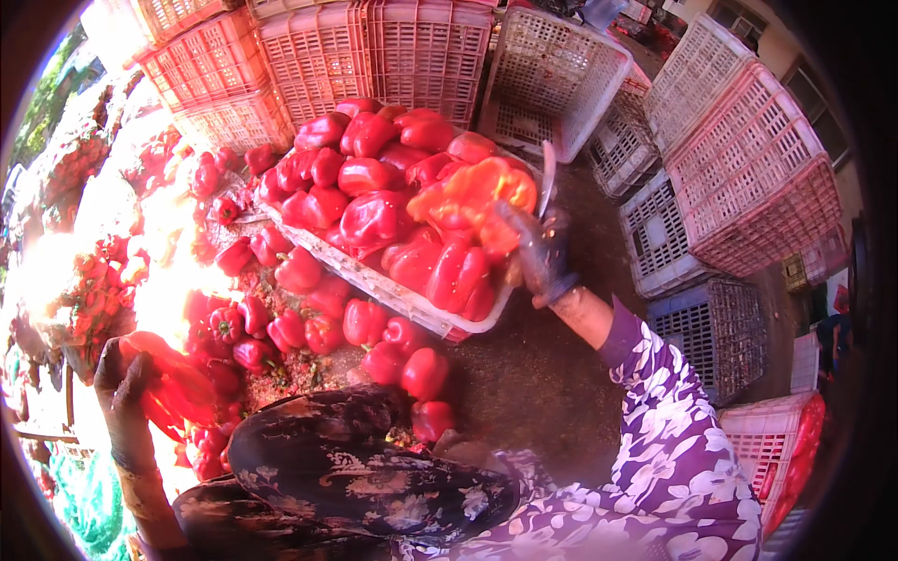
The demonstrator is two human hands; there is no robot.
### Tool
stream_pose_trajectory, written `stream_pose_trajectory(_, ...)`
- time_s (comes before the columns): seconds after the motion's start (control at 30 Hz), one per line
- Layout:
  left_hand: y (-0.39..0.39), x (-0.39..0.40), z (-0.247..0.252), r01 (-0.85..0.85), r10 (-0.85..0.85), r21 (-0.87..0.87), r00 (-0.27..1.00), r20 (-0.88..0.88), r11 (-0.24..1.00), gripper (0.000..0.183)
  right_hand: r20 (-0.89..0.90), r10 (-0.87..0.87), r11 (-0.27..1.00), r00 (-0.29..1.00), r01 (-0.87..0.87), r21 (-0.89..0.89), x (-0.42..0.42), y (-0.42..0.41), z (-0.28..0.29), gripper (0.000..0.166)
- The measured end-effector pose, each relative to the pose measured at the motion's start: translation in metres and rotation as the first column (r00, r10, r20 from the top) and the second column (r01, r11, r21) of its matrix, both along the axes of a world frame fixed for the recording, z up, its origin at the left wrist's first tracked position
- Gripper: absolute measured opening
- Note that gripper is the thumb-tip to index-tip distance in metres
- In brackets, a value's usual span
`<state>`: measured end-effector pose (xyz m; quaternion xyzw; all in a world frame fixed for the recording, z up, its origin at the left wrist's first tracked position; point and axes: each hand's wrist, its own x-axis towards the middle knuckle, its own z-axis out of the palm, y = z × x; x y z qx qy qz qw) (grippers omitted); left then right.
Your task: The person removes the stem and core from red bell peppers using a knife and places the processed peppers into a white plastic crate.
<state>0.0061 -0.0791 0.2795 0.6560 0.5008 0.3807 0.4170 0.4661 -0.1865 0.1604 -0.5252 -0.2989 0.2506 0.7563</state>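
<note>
My left hand (126,386), in a dark, dirty glove, grips a red pepper (172,386) at the lower left, blurred and in bright light. At the right end of a white plastic crate (393,291) heaped with red bell peppers (368,217) is my gloved right hand (540,245). It holds a knife with its blade (547,175) pointing up, and an orange-red pepper (484,196) lies against its fingers over the heap. How the fingers share knife and pepper is partly hidden. Loose red peppers (365,322) lie on the ground between the crate and my knees.
Stacked red crates (316,63) stand behind the heap, beside a tipped whitish crate (561,77). More crates (751,161) and a blue crate (708,336) line the right side. A crate of red peppers (765,435) is at the lower right. Glare covers much of the left. Another person (835,336) is at the far right.
</note>
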Motion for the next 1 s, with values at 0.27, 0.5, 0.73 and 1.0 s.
stream_pose_trajectory(0.27,-0.01,0.043,-0.017,0.117,-0.113,-0.096,0.993,0.041,0.988,0.017,0.27,-0.194,0.979,0.943,0.205,-0.014,0.047,0.037,0.01,0.012)
stream_pose_trajectory(0.5,-0.001,0.044,-0.038,0.037,-0.025,-0.112,0.993,0.113,0.993,0.021,0.91,-0.144,0.989,0.389,0.082,0.121,0.041,0.068,0.01,0.035)
stream_pose_trajectory(0.73,-0.001,0.032,-0.038,0.01,-0.003,-0.13,0.998,0.055,0.991,0.025,0.856,0.436,0.875,-0.276,-0.092,-0.475,0.044,0.065,-0.007,0.045)
stream_pose_trajectory(1.0,-0.007,0.043,-0.051,0.042,-0.024,-0.134,0.991,0.131,0.99,0.019,0.636,0.759,0.651,-0.139,0.133,-0.748,0.035,0.064,-0.001,0.037)
